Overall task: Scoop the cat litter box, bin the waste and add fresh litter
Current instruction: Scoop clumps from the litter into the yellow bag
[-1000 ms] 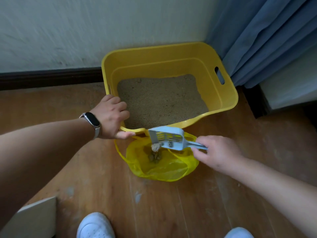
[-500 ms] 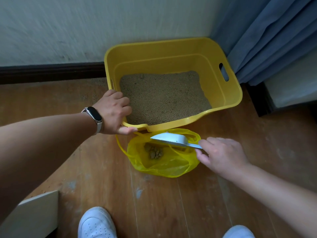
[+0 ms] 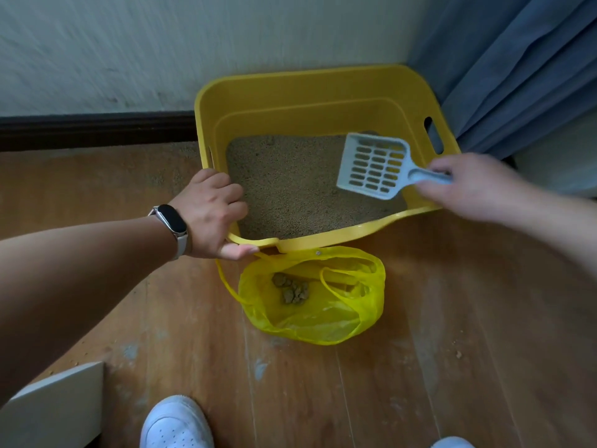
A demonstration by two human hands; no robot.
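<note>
Wooden plank floor (image 3: 193, 334), corner of a room: pale wall (image 3: 161, 43) with dark skirting board (image 3: 97, 130), blue curtain (image 3: 517, 59) hanging at the right. No brand, label or legible writing visible on any item.

Yellow litter box (image 3: 310, 88) stands in the corner, a cut-out handle slot in its right wall. Contents: an even bed of tan litter (image 3: 290, 182); no clumps distinguishable in it.

Left hand (image 3: 210, 211): grip clamped on the box's near-left rim, fingers inside, thumb under the lip. Smartwatch (image 3: 172, 221) on that wrist.

Right hand (image 3: 468, 185): grip closed around the handle of a pale blue slotted scoop (image 3: 373, 166). The hand is motion-blurred. The scoop head extends left of the grip, above the litter at the right side of the box, and looks empty; contact with the litter cannot be judged.

Yellow plastic bag (image 3: 316, 321) lies open on the floor, touching the box's near wall, below and right of the left grip. Contents: a few brownish waste clumps (image 3: 292, 287).

White shoe (image 3: 176, 421) at the bottom edge; white panel (image 3: 55, 405) at lower left. Scattered crumbs on the floor at the right.
</note>
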